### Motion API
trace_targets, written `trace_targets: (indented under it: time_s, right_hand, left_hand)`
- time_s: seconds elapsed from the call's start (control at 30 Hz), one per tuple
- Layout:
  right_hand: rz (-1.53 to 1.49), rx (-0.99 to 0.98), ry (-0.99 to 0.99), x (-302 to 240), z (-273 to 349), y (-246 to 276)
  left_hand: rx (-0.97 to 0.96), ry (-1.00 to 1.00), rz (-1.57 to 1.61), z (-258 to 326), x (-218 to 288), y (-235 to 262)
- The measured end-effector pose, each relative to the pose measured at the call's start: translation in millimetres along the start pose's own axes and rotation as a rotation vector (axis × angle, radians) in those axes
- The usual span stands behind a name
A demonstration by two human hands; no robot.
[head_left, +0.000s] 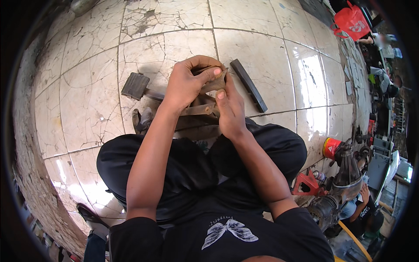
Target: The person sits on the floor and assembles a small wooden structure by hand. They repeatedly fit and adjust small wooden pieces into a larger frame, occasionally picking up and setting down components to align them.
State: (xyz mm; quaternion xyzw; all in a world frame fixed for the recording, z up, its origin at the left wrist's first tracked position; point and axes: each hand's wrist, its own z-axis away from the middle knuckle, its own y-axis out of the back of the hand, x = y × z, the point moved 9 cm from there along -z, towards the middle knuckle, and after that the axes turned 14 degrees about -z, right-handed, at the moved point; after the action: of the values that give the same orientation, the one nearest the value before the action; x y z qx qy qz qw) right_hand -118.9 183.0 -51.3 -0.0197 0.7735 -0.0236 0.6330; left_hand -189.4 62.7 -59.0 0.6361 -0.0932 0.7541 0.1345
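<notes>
Left of the dark bar (248, 85), our left hand (188, 83) and right hand (232, 111) pinch a brownish piece (214, 85), work seemingly unfinished; farther left, the mallet (135, 86) lies unheld.

We can't ID the piece (214, 86): the left hand (188, 83) covers much of it, and the right hand (232, 107) has its fingers partly tucked behind, so that grip is unclear. We lose the mallet (135, 86) handle behind the left forearm (150, 161). Metal strip (196, 110): ends covered by the hands. Top-left lump (82, 5) and lower-left leg (97, 243) get cut off. Gearbox (345, 185) part-hides a co-worker (370, 214). Distant person (380, 41) reads blurred to us.
</notes>
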Motion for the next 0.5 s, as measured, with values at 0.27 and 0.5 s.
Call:
trace_targets:
  time_s: [0.27,0.5]
  right_hand:
    - [0.045,-0.021,-0.06,-4.2,0.3,-2.0]
    - [0.045,-0.001,-0.03,-3.8,-2.1,-0.4]
  left_hand:
    - [0.012,-0.159,-0.149,8.5,4.6,0.3]
    - [-0.024,-0.308,-0.339,16.0,22.4,-1.8]
